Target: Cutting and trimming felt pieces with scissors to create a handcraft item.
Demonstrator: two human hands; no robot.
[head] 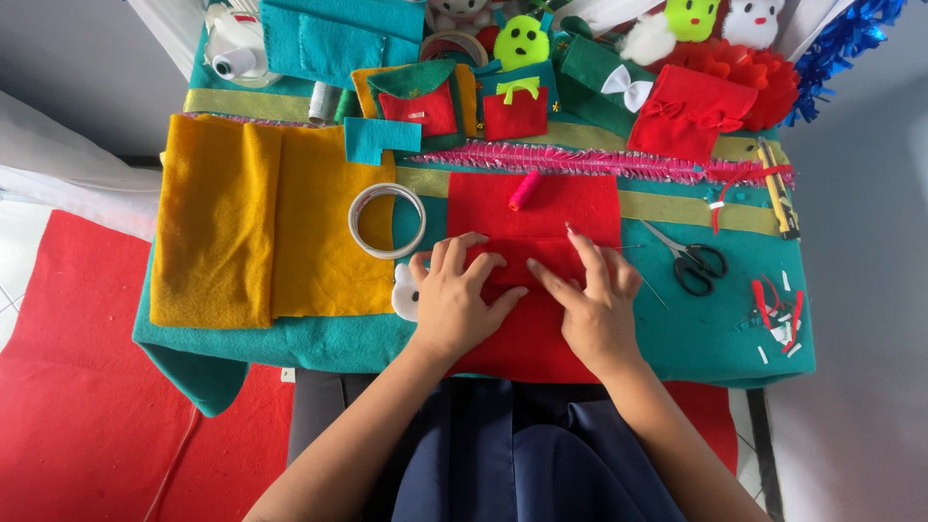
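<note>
A red felt sheet [541, 208] lies on the teal felt-covered table [715, 329] in front of me. My left hand [454, 295] and my right hand [594, 300] both press flat on a folded part of the red felt, fingers spread and fingertips almost meeting at its middle. A thin needle or pin pokes up near my right index fingertip. A spool of pink-red thread [525, 190] rests on the felt's far edge.
A tape roll [387, 220] and folded yellow felt [261, 227] lie at left. Black scissors [691, 259], red scraps [778, 314] and a yellow cutter [778, 193] sit at right. Pink fringe trim [580, 159], small felt bags and plush toys line the back.
</note>
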